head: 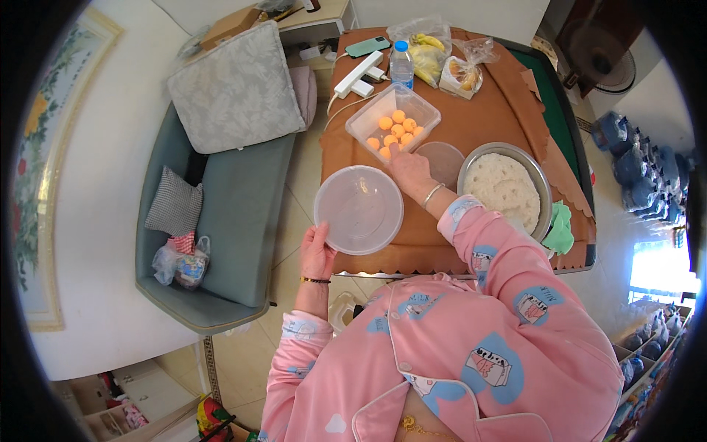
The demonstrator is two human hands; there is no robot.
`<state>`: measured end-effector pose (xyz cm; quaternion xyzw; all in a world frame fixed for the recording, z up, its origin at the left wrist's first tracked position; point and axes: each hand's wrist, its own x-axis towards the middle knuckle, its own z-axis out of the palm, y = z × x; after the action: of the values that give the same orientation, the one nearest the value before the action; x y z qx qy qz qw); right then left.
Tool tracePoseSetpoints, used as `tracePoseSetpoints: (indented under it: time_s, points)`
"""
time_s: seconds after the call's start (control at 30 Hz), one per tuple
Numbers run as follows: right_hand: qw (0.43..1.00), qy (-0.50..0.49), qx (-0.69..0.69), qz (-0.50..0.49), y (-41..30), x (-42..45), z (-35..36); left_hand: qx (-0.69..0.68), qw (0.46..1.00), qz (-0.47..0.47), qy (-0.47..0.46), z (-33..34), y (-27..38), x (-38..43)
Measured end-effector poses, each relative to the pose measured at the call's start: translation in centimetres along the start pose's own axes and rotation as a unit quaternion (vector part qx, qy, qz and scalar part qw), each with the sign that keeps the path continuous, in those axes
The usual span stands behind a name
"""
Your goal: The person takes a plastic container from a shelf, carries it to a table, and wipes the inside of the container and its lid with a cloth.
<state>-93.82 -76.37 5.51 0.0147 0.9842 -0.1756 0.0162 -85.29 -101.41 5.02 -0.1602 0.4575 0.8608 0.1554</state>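
My left hand [318,253] grips the near-left rim of a round translucent plastic tub [359,210] at the table's front edge. No ball shows inside that tub. My right hand [411,172] reaches to the near corner of a rectangular clear plastic container [362,126]. Several orange table tennis balls [397,130] lie in it. The right fingertips are by the balls nearest me; whether they hold one is hidden. Right of this hand, a round translucent plastic disc [444,160] lies partly behind the wrist. A metal basin [544,190] of white rice-like grains [497,188] stands further right.
A brown cover [497,99] drapes the table. Behind the container stand a water bottle [401,66], a white power strip [359,74], a phone [367,47] and bagged bananas [428,58]. A green cloth [559,227] lies beside the basin. A grey-green sofa [237,221] is at left.
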Motion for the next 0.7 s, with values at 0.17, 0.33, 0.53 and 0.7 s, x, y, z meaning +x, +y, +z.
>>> tracePoseSetpoints:
  time_s: [0.17,0.33,0.53,0.7]
  points:
    - [0.998,-0.021,-0.057,0.032,3.5,-0.3,-1.6,0.043,0.999,0.000,0.019,0.9,-1.8,1.6]
    - [0.997,0.059,-0.025,0.035,4.3,-1.5,-3.2,0.093,0.995,-0.007,0.024,1.0,-1.9,2.4]
    - [0.951,-0.011,0.307,0.018,1.9,-5.4,-0.9,0.057,0.998,-0.030,0.016,2.3,-1.0,1.8]
    - [0.933,-0.024,0.355,0.053,2.4,-6.9,-0.6,0.081,0.996,-0.036,0.012,1.7,-1.5,2.1]
